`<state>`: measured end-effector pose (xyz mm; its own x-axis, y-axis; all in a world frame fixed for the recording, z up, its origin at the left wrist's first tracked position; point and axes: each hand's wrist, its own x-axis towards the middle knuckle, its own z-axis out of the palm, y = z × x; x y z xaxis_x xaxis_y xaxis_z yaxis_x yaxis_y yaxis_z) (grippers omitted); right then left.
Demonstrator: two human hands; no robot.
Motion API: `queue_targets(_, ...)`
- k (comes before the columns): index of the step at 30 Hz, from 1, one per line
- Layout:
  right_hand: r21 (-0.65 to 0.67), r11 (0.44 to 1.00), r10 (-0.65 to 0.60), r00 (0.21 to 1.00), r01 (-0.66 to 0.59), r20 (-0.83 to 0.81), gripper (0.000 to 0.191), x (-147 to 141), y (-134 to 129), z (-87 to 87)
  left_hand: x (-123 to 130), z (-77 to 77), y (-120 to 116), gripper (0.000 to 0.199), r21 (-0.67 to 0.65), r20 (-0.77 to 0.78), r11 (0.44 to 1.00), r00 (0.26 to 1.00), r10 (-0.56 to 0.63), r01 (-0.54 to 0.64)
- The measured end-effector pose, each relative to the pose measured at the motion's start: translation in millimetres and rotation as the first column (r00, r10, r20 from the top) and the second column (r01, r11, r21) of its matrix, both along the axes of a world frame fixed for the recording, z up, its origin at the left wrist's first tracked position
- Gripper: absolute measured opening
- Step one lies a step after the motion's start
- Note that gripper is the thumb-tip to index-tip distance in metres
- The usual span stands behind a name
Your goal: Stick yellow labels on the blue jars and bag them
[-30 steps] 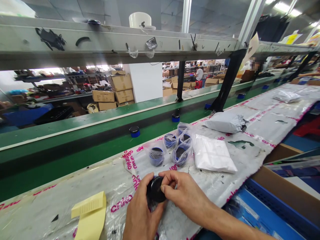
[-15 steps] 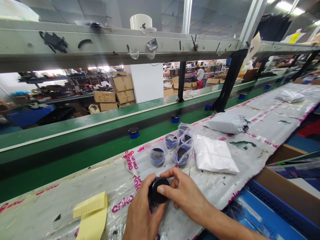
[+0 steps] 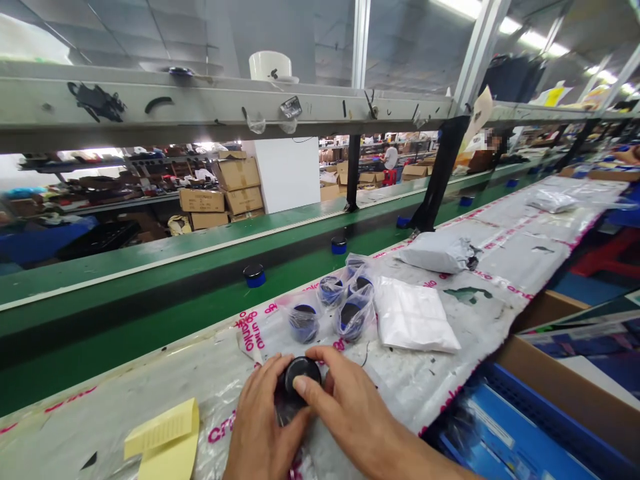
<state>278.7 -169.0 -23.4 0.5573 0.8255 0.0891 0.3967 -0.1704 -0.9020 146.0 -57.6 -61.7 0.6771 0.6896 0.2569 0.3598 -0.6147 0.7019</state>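
Note:
A small round black-topped piece (image 3: 303,380) is between my hands, low over the plastic-covered bench. My left hand (image 3: 263,420) curves round its left and near sides, fingers together. With the thumb on its top and the index finger at its far edge, my right hand (image 3: 345,407) grips it from the right. Its lower part is mostly hidden, with something glossy, perhaps clear film, showing below it. Just beyond my hands are several blue-and-black round pieces in clear bags (image 3: 303,323), beside a flat white packet (image 3: 414,315).
A green conveyor (image 3: 210,293) runs behind the bench, carrying blue round pieces with black tops (image 3: 255,275). Yellow paper (image 3: 167,437) lies at the near left. A grey bag (image 3: 435,252) lies farther right. Boxes and a blue crate (image 3: 520,420) stand at the right edge. A shelf beam (image 3: 200,100) crosses above.
My left fingers have drawn closer together round the black-topped piece, and my right hand has closed in further over it. The view has shifted slightly.

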Motion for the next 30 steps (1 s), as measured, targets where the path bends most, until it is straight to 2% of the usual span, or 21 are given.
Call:
queue_targets(4,0.122,0.993,-0.024,0.991,0.007,0.133,0.024,9.0,-18.0,5.0,0.6,-5.1,7.4,0.055,0.061,0.001,0.998,0.999,0.035,-0.035)
queue_targets(7,0.159,0.98,-0.148,0.971,0.119,0.186,0.025,31.1,-29.0,8.3,0.4,-6.8,6.8,0.056,0.075,-0.007,0.996,0.999,0.038,-0.038)
queue_targets(10,0.192,0.952,-0.286,0.915,0.238,0.284,0.025,64.2,-43.2,12.2,-0.6,-2.3,2.5,0.06,0.047,0.016,0.996,0.997,0.075,-0.076)
queue_targets(13,0.22,0.937,-0.348,0.765,0.27,0.542,0.023,100.3,-66.2,10.8,-2.8,9.4,-3.0,0.061,0.045,0.104,0.985,0.982,0.158,-0.164)
queue_targets(15,0.143,0.956,-0.274,0.599,0.257,0.753,0.021,119.7,-82.7,4.1,-4.9,20.0,-7.1,0.051,0.071,0.172,0.978,0.968,0.181,-0.196)
queue_targets(17,0.04,0.967,-0.155,0.458,0.251,0.875,0.021,132.6,-95.3,-6.7,-7.0,30.7,-11.7,0.036,0.104,0.235,0.974,0.957,0.172,-0.2)
queue_targets(20,-0.045,0.974,-0.029,0.316,0.224,0.948,0.022,141.5,-104.4,-25.3,-10.2,42.9,-18.2,0.025,0.091,0.256,0.975,0.951,0.172,-0.201)
queue_targets(23,-0.055,0.978,0.014,0.201,0.201,0.979,0.021,144.4,-107.0,-39.3,-14.8,48.0,-20.7,0.025,0.057,0.251,0.972,0.946,0.207,-0.227)
queue_targets(27,-0.018,0.985,0.004,0.081,0.173,0.997,0.029,146.2,-108.2,-45.7,-24.5,42.8,-18.1,0.024,0.079,0.223,0.973,0.955,0.197,-0.219)
queue_targets(30,0.01,0.987,-0.016,0.034,0.161,0.999,0.025,146.9,-106.9,-43.7,-29.6,33.5,-16.8,0.023,0.141,0.153,0.972,0.974,0.166,-0.188)
